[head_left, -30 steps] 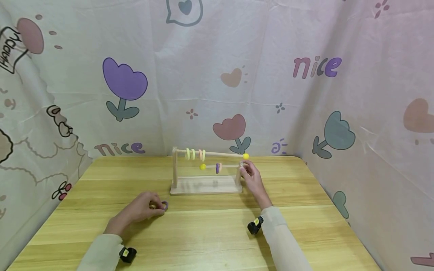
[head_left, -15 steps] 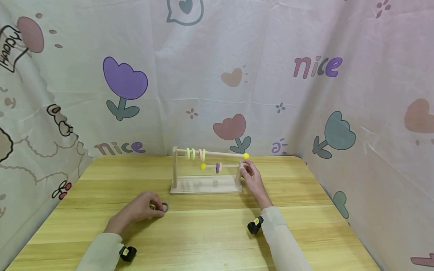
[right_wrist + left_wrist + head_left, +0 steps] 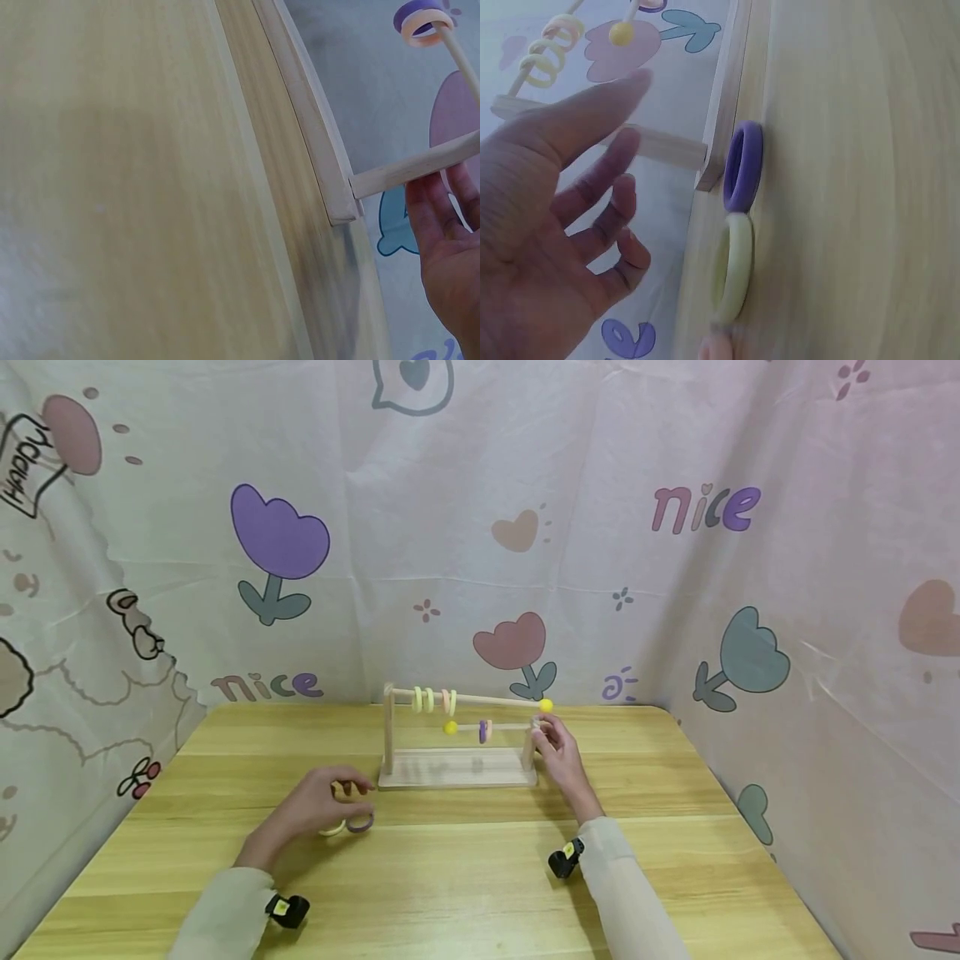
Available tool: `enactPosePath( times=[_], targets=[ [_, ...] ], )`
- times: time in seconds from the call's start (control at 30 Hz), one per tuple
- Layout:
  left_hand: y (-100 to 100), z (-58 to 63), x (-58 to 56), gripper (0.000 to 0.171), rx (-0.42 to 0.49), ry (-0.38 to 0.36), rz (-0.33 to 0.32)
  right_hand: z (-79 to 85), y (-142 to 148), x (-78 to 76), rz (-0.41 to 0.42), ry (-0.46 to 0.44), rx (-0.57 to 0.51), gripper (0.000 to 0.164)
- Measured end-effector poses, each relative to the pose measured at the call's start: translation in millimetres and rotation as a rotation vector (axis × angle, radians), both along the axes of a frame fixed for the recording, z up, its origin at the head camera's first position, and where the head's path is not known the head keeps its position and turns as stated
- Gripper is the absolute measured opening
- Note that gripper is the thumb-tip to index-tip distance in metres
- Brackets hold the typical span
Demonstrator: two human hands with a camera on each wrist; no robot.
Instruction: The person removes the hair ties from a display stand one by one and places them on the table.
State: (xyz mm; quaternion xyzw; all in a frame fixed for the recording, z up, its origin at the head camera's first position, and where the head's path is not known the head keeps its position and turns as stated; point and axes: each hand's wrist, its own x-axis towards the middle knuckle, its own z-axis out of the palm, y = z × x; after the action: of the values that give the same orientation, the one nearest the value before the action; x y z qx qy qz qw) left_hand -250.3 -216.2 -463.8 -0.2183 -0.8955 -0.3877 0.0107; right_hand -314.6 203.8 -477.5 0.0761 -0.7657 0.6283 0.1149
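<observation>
My left hand hovers over the table, thumb and fingers spread apart with nothing between them. Just below its fingertips lies a purple ring. A pale yellow ring lies beside it, and a pink ring is partly cut off at the left wrist view's lower edge. My right hand grips the top of the short right post of a wooden ring rack. On the rack's upper rod hang several pale yellow and pink rings; the lower rod carries one purple and one pink ring.
Yellow balls cap the free ends of both rods, the upper ball at right and the lower ball at left. The rack stands near the back of the wooden table, before a printed cloth backdrop.
My left fingers have opened and risen away from the purple ring, which now lies flatter on the table, with the pale yellow ring more exposed. My right hand stays on the post.
</observation>
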Motion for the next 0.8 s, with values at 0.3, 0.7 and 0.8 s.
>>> enactPosePath(
  times=[0.3, 0.7, 0.8],
  targets=[
    [26, -7.3, -10.1, 0.031, 0.099, 0.013, 0.003, -1.6, 1, -1.1, 0.005, 0.012, -0.012, 0.031],
    [58, -2.7, -23.4, 0.034, 0.208, 0.021, 0.023, -0.4, 0, -0.8, 0.02, 0.017, -0.02, 0.031],
    [66, -4.8, -25.7, 0.033, 0.238, 0.038, 0.015, -0.3, 0, -1.0, 0.016, 0.011, -0.021, 0.03]
  ],
)
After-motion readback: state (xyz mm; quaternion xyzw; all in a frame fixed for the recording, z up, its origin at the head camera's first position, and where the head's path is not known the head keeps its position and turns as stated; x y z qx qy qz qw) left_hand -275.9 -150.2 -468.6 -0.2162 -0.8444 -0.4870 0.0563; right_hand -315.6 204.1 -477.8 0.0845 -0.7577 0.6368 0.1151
